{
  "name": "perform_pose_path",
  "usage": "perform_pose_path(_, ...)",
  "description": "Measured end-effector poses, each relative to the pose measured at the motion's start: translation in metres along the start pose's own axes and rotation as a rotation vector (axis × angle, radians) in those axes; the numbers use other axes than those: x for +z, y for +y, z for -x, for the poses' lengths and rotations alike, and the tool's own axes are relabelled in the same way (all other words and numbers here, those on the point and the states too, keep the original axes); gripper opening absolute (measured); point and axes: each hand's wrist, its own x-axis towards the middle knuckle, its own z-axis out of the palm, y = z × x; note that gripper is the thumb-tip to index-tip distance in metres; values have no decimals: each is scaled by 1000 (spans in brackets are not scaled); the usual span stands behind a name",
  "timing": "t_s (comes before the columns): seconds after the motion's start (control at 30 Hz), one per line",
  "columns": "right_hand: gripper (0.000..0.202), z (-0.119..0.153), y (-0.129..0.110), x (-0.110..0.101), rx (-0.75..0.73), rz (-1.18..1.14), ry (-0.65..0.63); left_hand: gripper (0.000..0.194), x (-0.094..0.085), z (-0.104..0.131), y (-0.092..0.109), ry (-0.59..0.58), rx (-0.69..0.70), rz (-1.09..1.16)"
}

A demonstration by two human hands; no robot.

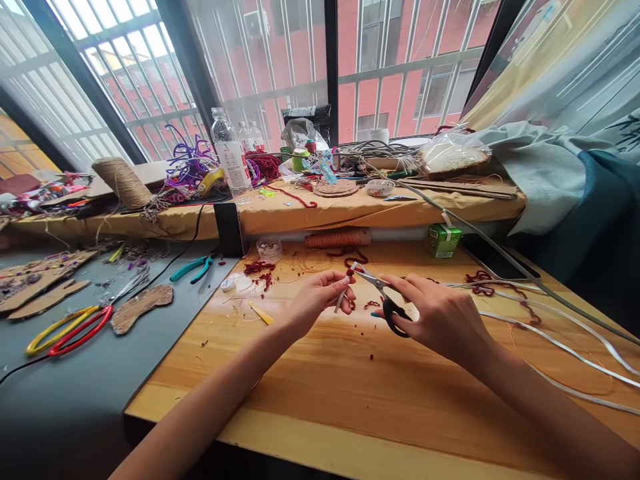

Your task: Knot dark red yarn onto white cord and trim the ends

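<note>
Near the middle of the wooden table, my left hand pinches a thin pale strip with a small dark red tuft at its upper end. My right hand holds black-handled scissors, its fingers around the handles. The scissor blades point left and their tips are at the tuft; whether they touch it is too small to tell. Dark red scraps lie on the wood beyond my left hand.
Cords run across the right side. Teal pliers, red-and-yellow-handled pliers and a cardboard piece lie left. A green box and an orange thread spool stand beneath the cluttered shelf, which holds a bottle.
</note>
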Motion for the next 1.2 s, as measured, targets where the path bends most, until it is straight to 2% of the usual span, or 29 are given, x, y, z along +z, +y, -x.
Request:
perform_pose_path(0.1,37,1,0,2,-5,25,-14,30,-1,-1,-2,-19,14,-13)
perform_pose_path(0.23,32,1,0,3,-43,60,-16,26,-2,-1,-4,-50,37,-22)
perform_pose_path(0.5,23,0,1,-1,-132,152,8,28,2,1,-4,-5,69,-76)
perform_pose_path(0.6,24,1,2,0,-122,138,15,29,2,1,-3,5,54,-69)
perform_pose_path(0.8,31,1,-1,4,63,-53,-36,29,4,0,-3,82,83,-118)
perform_pose_path(1.0,31,-2,-6,3,38,-308,-151,21,3,0,-3,141,121,-170)
perform_pose_path(1.2,30,-3,-8,2,207,-649,-248,24,2,-1,1,243,116,-186)
